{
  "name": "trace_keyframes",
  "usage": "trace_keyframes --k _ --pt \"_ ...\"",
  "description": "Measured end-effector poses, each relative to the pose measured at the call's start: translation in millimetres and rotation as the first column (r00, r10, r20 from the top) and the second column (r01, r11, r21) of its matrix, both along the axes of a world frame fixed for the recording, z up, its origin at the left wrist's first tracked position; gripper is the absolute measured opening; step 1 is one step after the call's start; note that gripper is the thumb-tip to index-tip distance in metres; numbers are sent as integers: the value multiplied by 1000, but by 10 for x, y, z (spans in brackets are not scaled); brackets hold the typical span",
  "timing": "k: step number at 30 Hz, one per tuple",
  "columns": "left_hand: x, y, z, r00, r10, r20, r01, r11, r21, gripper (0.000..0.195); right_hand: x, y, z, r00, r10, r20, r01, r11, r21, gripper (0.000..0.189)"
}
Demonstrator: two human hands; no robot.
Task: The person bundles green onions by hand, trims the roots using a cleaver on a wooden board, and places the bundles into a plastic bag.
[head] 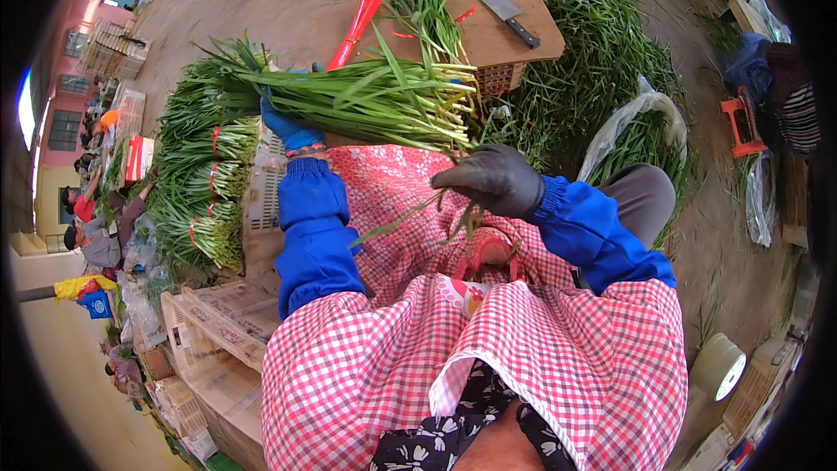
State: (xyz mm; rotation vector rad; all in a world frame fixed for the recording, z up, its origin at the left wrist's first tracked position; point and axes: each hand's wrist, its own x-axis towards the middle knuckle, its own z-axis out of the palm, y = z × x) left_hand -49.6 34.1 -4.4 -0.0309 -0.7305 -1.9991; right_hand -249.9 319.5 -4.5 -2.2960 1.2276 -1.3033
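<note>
My left hand [282, 119], in a blue glove, grips a thick bunch of long green leafy stalks [366, 95] that look like garlic chives. The bunch lies crosswise, pale stem ends to the right and leaf tips to the left. In a dark grey glove, my right hand [494, 182] is just below the stem ends, fingers closed on a few loose green leaves [409, 217]. These hang over my red checked apron [392, 176]. Part of my left hand's fingers is hidden behind the bunch.
A wooden board [484, 19] bears a cleaver [500, 10] and loose stalks. Red ties [356, 29] lie beside it. Tied bunches [219, 229] sit on a plastic crate [265, 173] at left. A large heap of greens [582, 33] spreads at right. Other people [98, 235] are farther left.
</note>
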Motion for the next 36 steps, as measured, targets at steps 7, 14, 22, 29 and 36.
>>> trace_keyframes --k 7,14,22,29,36 --pt "16 -38 126 987 140 79 -149 982 120 32 -352 144 -369 975 -209 -68 220 937 271 23" --pt "-76 78 329 900 304 312 -346 934 86 37 -384 -20 69 808 -555 -197 578 811 88 61" --pt "-236 225 249 965 102 241 -152 969 195 28 -71 -625 283 791 -606 -87 612 779 135 84" --pt "-276 239 208 983 65 170 -102 970 220 29 -117 -796 -209 696 -425 578 419 895 153 25" --pt "-142 200 110 986 148 71 -161 958 237 26 -52 -746 150 -167 -226 960 -9 974 228 25"
